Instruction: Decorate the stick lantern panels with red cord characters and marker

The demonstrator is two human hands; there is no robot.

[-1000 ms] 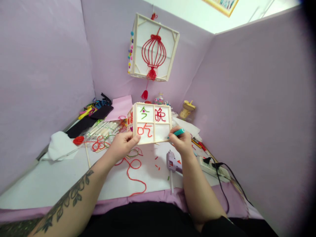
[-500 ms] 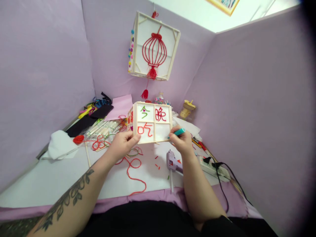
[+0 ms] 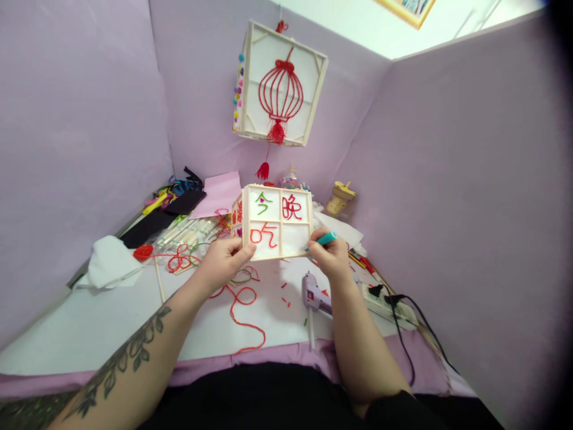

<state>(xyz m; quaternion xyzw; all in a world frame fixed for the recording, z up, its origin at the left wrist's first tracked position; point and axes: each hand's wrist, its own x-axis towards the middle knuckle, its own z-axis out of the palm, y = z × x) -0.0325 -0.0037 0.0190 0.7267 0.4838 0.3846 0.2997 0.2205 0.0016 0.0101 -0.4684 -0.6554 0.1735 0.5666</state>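
Note:
I hold a small wooden-framed paper lantern box (image 3: 277, 222) above the table, its front split into panes with red and green cord characters; the lower right pane is blank. My left hand (image 3: 224, 263) grips its lower left corner, thumb on the frame. My right hand (image 3: 329, 255) steadies the lower right corner while closed around a teal pen (image 3: 323, 240) that points at the blank pane. Directly below my right hand lies a lilac glue gun (image 3: 313, 296).
A finished lantern (image 3: 280, 83) with a red cord design hangs on the back partition. Red cord (image 3: 239, 310), wooden sticks (image 3: 188, 233), white cloth (image 3: 107, 266), pink paper (image 3: 221, 194) and a jar (image 3: 340, 200) crowd the table. A power strip (image 3: 387, 303) with black cable lies right.
Almost nothing has moved; the lantern box and both hands have shifted very slightly, with the same grips.

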